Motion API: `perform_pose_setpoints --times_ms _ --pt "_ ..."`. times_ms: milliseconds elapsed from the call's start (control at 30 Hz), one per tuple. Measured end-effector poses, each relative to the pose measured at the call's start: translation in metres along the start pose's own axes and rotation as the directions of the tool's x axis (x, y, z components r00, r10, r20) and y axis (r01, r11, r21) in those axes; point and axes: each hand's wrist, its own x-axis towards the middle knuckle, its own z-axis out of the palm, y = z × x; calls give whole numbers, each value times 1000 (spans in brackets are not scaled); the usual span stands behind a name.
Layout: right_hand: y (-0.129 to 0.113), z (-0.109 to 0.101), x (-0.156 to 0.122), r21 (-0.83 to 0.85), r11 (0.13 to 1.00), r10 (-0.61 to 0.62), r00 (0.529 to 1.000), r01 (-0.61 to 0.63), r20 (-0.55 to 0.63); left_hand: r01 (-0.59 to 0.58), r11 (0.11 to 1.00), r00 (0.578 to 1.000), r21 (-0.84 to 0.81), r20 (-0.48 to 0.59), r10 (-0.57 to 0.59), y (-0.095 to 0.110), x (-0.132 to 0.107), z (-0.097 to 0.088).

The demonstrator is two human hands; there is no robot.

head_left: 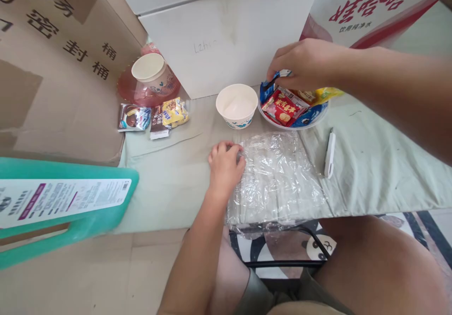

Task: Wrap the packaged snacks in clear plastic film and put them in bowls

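My right hand (294, 65) reaches over a white bowl (300, 126) of packaged snacks, its fingers closed on the edge of a dark blue snack packet (267, 89). Beside that packet lies a red snack packet (285, 108), with a yellow one (329, 92) at the bowl's right rim. A clear plastic sheet (278, 178), crinkled, is spread over the cloth in front of me. At its upper left edge rests my left hand (226, 166), fingers curled on the film. Just behind stands a white paper bowl (237, 105) with a blue-green pattern.
A white utility knife (329, 155) lies right of the sheet. Left are several small snack packets (160, 121), a paper cup (150, 70) on a red tray (127, 86), a cardboard box (63, 117) and a green container (106, 211). White boxes (229, 37) stand behind.
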Motion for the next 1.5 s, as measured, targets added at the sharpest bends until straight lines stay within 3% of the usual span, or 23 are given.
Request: perform_pose_setpoints --times_ms 100,200,267,333,400,500,567,667,733,833,933,1000,1100,1200,1333,1400,1500 --pt "10 17 6 2 999 -33 999 33 24 -3 1000 1000 6 -6 3 0 0 0" --pt "6 13 7 -36 999 -11 998 14 62 1 1000 1000 9 2 -1 0 -1 0" --pt "-11 -3 -9 -48 999 24 999 -23 23 -2 1000 1000 9 2 2 0 -1 1" --pt "-42 -16 -39 -8 997 80 987 -82 -142 -15 1000 1000 6 -15 15 -1 -2 1" --pt "-83 -16 -80 111 991 99 962 -73 -252 -31 1000 999 -2 -21 31 -2 -2 1" --pt "-145 22 -141 376 926 172 930 -41 -323 -59 998 998 -24 -2 59 -4 -1 -1" --pt "-176 59 -169 430 903 129 965 -19 -228 -51 998 998 -39 -45 49 -6 0 -2" --pt "-201 99 -189 399 914 137 980 -70 -141 60 998 987 -36 -147 -65 -13 3 -5" --pt "-205 108 -193 379 921 144 982 -87 -124 127 992 974 -19 -187 -128 -20 4 -8" --pt "-204 106 -193 363 926 157 981 -104 -117 161 987 967 -30 -194 -164 -35 8 -13" --pt "-202 101 -194 345 932 151 984 -109 -98 142 971 970 -193 -171 -175 -48 11 -16" --pt "-202 101 -194 336 936 147 984 -107 -96 81 910 959 -407 -216 -181 -51 14 -16" --pt "-203 102 -195 319 942 142 985 -105 -97 45 733 928 -678 -244 -282 -49 20 -15" --pt "-204 103 -196 294 950 140 986 -108 -89 68 600 886 -797 -228 -403 -47 28 -15" --pt "-203 106 -196 263 959 142 982 -106 -121 7 440 823 -898 -245 -512 -47 31 -21" --pt "-204 107 -196 252 962 146 979 -107 -143 58 289 847 -955 -106 -520 -45 26 -25" --pt "-205 108 -196 231 966 157 975 -118 -159 278 134 878 -951 195 -436 -38 11 -30"
